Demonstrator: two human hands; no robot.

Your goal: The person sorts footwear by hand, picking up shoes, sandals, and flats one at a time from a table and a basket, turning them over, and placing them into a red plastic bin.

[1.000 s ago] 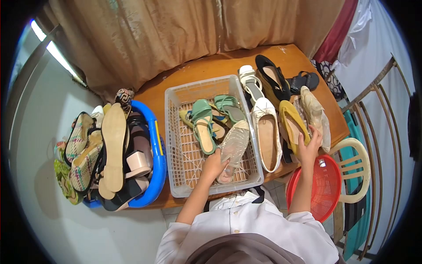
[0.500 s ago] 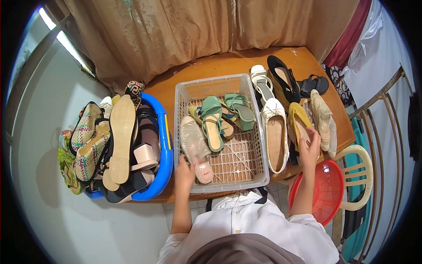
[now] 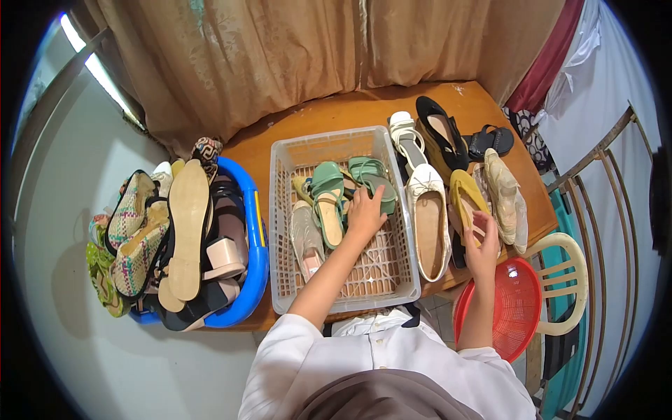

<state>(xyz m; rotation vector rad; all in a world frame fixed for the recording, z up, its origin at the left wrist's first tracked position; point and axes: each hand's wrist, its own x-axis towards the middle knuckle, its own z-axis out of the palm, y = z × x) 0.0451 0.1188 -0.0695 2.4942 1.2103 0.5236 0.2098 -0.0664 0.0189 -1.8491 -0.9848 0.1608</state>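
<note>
Inside the clear plastic basket [image 3: 343, 306], my left hand [image 3: 365, 214] reaches over the right green sandal [image 3: 378, 192], fingers spread at its near end. Beside it lie another green sandal [image 3: 329, 206] and a pale, sheer shoe [image 3: 305, 234] along the left wall. To the right of the basket, my right hand [image 3: 481, 241] has its thumb and fingers apart at the heel of a yellow shoe [image 3: 465, 192]. A white flat with a bow [image 3: 429, 224] stands between the basket and the yellow shoe.
A blue basket [image 3: 257, 245] heaped with shoes is at the left. Black shoes [image 3: 444, 136], white strappy sandals [image 3: 406, 136] and pale wrapped shoes [image 3: 505, 196] lie on the right of the wooden table [image 3: 322, 112]. Below are a red basket [image 3: 514, 308] and a chair [image 3: 570, 280].
My left hand has left the pale shoe, now against the basket's left wall, and moved right to the green sandal. My right hand stays by the yellow shoe. The view has shifted slightly.
</note>
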